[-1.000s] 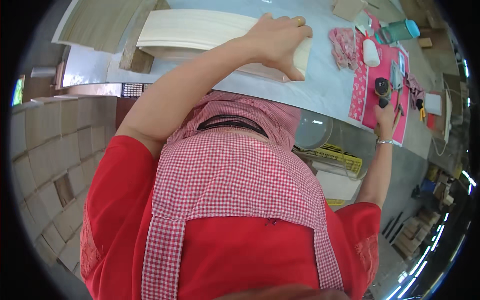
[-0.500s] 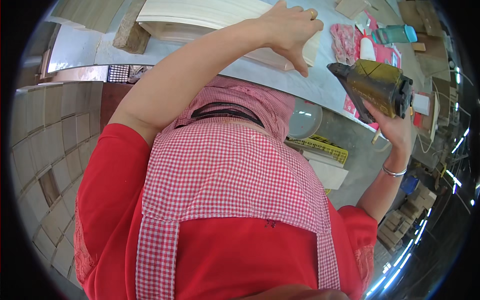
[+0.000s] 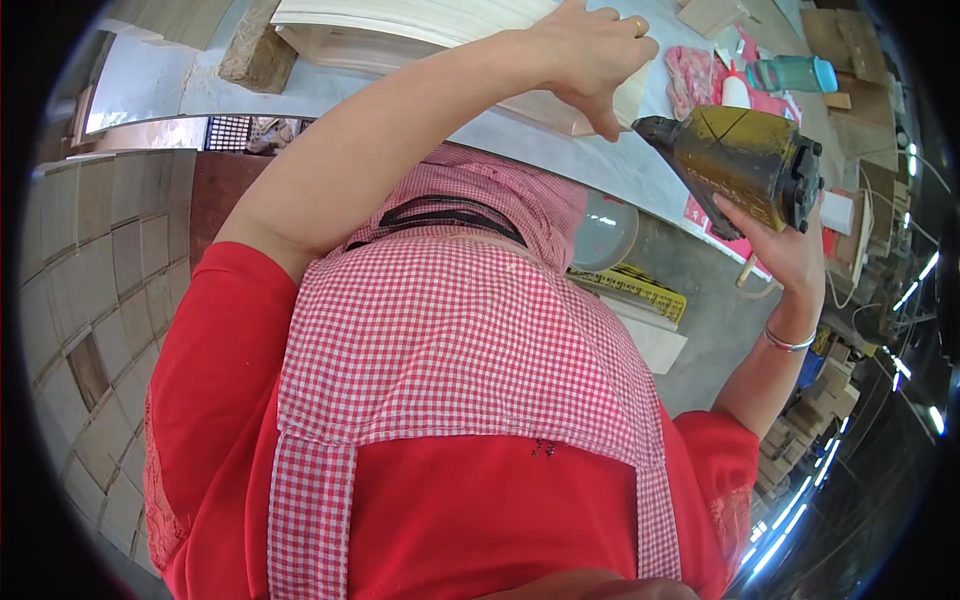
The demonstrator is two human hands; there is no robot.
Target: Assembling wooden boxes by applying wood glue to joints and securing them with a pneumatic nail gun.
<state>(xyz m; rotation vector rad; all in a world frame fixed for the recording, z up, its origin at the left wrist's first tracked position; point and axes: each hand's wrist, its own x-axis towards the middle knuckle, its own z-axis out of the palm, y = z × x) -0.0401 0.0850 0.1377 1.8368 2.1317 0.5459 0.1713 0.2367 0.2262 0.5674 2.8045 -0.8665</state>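
A long pale wooden box [image 3: 375, 28] lies along the table's near side, partly hidden under my left forearm. My left hand [image 3: 598, 62] grips its right end, fingers over the top and thumb down at the near side. In my right hand [image 3: 785, 250] is a nail gun [image 3: 738, 160] with a scuffed yellow and black body, held by its handle. Its narrow black nose points left and sits right at the box's right end, close to my left thumb; whether it touches the wood I cannot tell.
A rough wood block [image 3: 258, 48] stands left of the box. Beyond the gun are a white glue bottle [image 3: 735, 92], a teal bottle [image 3: 795, 74] and a pink cloth [image 3: 690, 78]. Stacked boards [image 3: 120, 260] fill the left. A round grey basin [image 3: 606, 232] sits below the table edge.
The nail gun has moved left, bringing its nose from a short gap away up to the box's end. My left hand keeps its hold on the box, shifted slightly right.
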